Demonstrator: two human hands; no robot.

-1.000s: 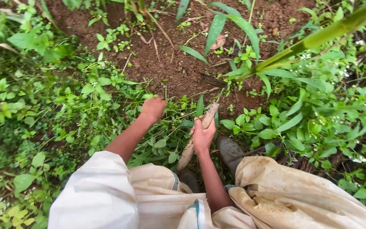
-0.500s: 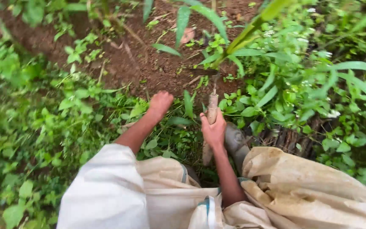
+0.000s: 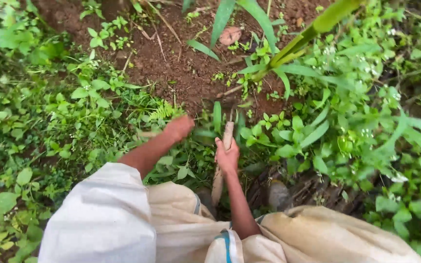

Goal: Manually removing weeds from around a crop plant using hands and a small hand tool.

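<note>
While the right hand (image 3: pixel 228 157) wraps its fingers around a pale wooden handle (image 3: pixel 221 156), the left hand (image 3: pixel 179 128) is down among the low weeds (image 3: pixel 98 107), blurred, so I cannot tell whether its fingers are spread or closed on a stem. That handle runs from near the person's lap, between the light-coloured trousers (image 3: pixel 123 214), up and forward to the edge of the bare red-brown soil (image 3: pixel 181 68), its far end hidden in leaves; whatever blade or head it carries does not show. It looks stiff, dry and rough enough not to slip, probably light at the grip and heavier toward the hidden end, so a hold about the middle of the shaft, where the right hand sits, seems sound. The weeds look soft and thin-stemmed, likely to tear unless taken low, close to the ground. A tall green stalk (image 3: pixel 313 34) slants across the upper right, and a dark boot (image 3: pixel 278 195) shows just beside the right forearm. Compared with half a second ago, the left hand has shifted a little lower and to the left of the handle, the view has tilted to show more soil, and the right hand's grip on the handle looks unchanged.
</note>
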